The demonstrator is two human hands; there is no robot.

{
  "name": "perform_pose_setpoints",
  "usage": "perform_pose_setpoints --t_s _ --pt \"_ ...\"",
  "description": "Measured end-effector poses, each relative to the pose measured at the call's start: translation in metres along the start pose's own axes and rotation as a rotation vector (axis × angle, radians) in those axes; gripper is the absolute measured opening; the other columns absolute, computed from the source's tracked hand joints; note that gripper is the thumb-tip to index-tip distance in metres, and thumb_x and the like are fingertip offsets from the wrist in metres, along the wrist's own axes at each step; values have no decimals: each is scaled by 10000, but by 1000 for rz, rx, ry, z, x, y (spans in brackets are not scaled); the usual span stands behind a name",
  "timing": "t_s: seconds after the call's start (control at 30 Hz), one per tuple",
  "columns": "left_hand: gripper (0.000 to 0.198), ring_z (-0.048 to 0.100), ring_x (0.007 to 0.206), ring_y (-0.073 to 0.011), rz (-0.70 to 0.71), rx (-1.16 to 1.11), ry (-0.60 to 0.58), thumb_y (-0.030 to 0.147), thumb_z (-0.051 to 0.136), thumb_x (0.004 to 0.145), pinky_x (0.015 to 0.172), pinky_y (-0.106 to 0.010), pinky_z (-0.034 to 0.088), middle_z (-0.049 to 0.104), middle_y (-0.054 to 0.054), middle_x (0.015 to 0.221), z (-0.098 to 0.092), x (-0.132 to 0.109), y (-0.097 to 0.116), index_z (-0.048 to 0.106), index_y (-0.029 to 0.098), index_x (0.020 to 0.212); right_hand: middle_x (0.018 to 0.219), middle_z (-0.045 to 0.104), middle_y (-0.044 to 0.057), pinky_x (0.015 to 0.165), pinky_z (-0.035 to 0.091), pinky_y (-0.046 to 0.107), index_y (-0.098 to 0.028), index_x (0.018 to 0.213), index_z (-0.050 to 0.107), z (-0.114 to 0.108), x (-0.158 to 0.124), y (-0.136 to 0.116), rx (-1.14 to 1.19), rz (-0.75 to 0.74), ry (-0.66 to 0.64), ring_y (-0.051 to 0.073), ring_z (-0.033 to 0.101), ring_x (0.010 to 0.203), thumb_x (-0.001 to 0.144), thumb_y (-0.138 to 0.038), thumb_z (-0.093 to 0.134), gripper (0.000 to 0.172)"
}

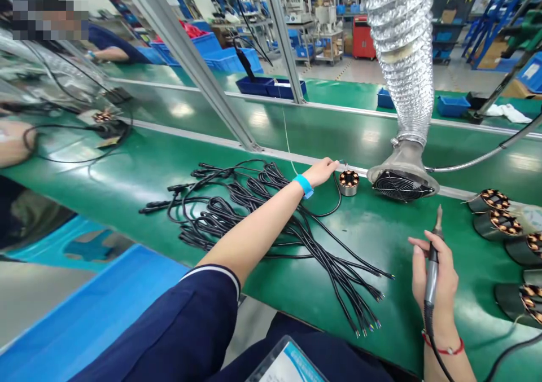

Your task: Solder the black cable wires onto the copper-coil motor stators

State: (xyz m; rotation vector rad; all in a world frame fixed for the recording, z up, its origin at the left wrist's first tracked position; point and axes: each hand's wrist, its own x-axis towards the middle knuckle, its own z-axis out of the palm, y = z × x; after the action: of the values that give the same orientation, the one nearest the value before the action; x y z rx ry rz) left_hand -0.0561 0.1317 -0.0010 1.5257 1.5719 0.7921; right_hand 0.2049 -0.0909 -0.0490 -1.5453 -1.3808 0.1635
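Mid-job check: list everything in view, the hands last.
Bench: one, green, throughout
Cables: many, uncounted, black, bench middle
Lone stator: one, silver and copper, past cables
Other stators: 4+, dark and copper, right edge
Duct: one, silver, upper right
Fan hood: one, grey and black, duct's lower end
Posts: two, silver, behind cables
Bins: several, blue, far side
Cabinet: one, red, background
Cloth: one, white, far right
Other arms: two, one navy-sleeved, left
Badge: one, white and blue, bottom edge
Soldering iron: one, grey and black, lower right
Left hand: one, blue wristband, by lone stator
Right hand: one, red bracelet, around soldering iron
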Motion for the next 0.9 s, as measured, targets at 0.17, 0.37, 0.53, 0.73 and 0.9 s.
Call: perform_pose_setpoints --t_s 0.17,0.37,0.53,0.73,0.9 --pt "147 352 511 -81 -62 -51 -118 229 588 790 518 -230 250 476 19 593 -24 -31 -11 615 131 684 988 745 50 861 555 413 -264 1254 561 -22 4 -12 -137 -131 9 238 707 927 886 -325 568 373" --pt "392 284 463 -59 -126 -228 -388 487 524 840 447 -212 167 420 23 607 -18 -80 -17 638 113 816 915 757 8 725 563 355 -278 1308 547 -100 -7 -27 -424 -117 -145 216 716 794 925 -404 520 404" --pt "424 309 500 -50 -213 -230 -587 533 641 778 486 -176 199 414 41 575 -1 -103 -26 616 110 778 1015 732 67 722 533 359 -222 1154 607 -156 -14 -3 -784 -40 -125 236 701 814 933 -476 465 365" --pt "466 379 542 -64 -107 -117 -716 590 640 738 511 -181 285 494 21 620 5 -117 -18 608 125 757 935 696 136 731 495 416 -144 1174 562 -175 -11 49 -1009 -28 -194 289 641 823 915 -431 464 398" --pt "395 409 497 -81 -51 -16 -709 545 522 822 495 -203 324 462 49 579 4 -127 -13 573 153 850 853 681 130 759 468 420 -157 1142 583 -163 -1 52 -1100 -66 -239 295 636 819 910 -426 494 366"
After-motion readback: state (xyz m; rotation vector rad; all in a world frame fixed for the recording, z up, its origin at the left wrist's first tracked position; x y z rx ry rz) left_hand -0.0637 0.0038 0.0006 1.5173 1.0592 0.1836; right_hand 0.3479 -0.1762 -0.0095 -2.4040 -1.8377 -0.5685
